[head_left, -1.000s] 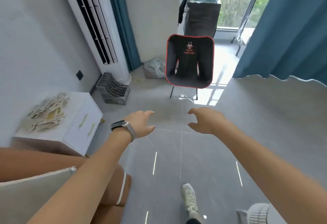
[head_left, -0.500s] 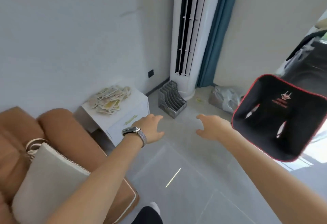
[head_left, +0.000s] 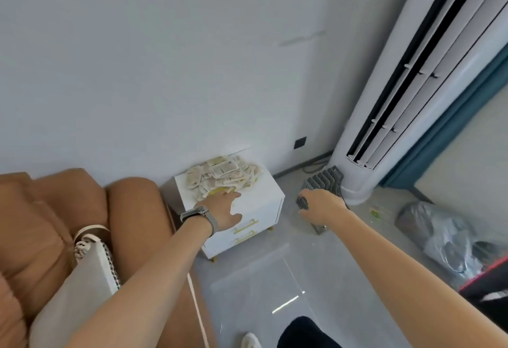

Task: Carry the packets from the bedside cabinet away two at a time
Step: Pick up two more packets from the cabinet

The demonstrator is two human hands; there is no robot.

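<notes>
I judge my left hand [head_left: 224,211], fingers spread and empty, nearer the packets [head_left: 222,176] heaped just beyond its fingertips on the bedside cabinet [head_left: 255,204], while my right hand [head_left: 320,206], loosely open, hangs off to their right.

Single head-worn view, wide-angle, tilted so walls and the tall air conditioner [head_left: 428,78] lean. Looks forward and down from standing height into a room corner. Both forearms reach in from the bottom edge. White bedside cabinet [head_left: 264,204] sits mid-frame, near but beyond arm's reach; brown sofa [head_left: 49,224] at lower left, grey floor [head_left: 275,287] below. No second view.
</notes>
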